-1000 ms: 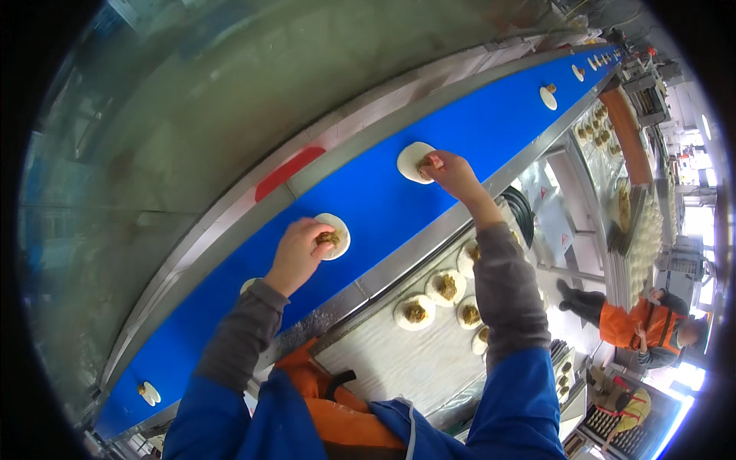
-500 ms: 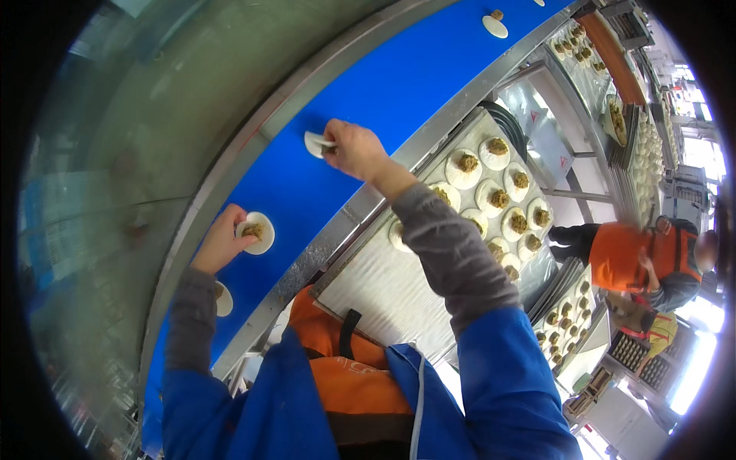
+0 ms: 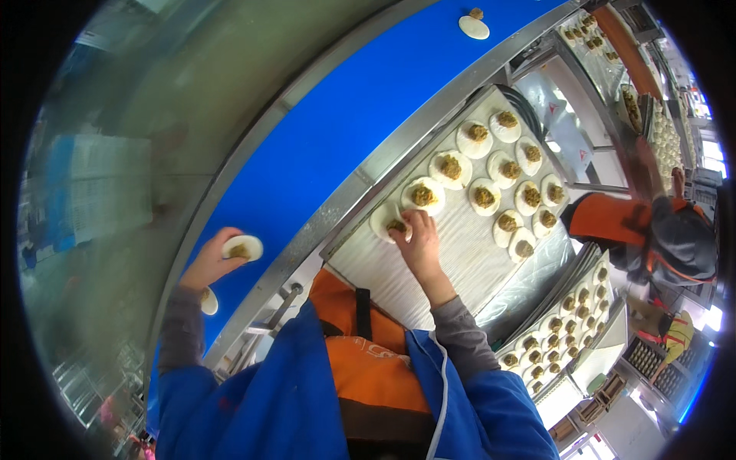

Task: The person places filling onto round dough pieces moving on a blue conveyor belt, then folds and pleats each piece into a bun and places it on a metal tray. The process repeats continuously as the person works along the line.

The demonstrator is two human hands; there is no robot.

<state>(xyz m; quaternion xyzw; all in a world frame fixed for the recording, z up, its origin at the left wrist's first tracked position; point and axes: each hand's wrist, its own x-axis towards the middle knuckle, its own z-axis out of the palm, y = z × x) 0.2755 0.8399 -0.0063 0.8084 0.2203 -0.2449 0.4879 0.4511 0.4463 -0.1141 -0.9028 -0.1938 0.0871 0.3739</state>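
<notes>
While a blue conveyor belt [image 3: 307, 153] runs diagonally across the view inside a metal edge [image 3: 368, 169], the left hand [image 3: 211, 259] reaches over it, thumb and fingers drawn narrow on the near side of a pale dough disc [image 3: 251, 244] with brown filling; whether that disc is lifted cannot be told. The right hand [image 3: 420, 249] is over the pale tray [image 3: 391, 276] beside the belt, its fingers bunched narrow at the filling of a corner disc [image 3: 380, 220]; whether they grip it is unclear. More filled discs [image 3: 484, 197] lie in rows on the tray's far part, some touching. Another disc [image 3: 474, 27] lies up the belt. To the right, a second tray [image 3: 543, 392] carries filled discs, and a co-worker in an orange apron [image 3: 602, 217] leans near racks. Farther back is a person in yellow [image 3: 678, 336]. A blurred grey-green area [image 3: 192, 115] fills the left.
</notes>
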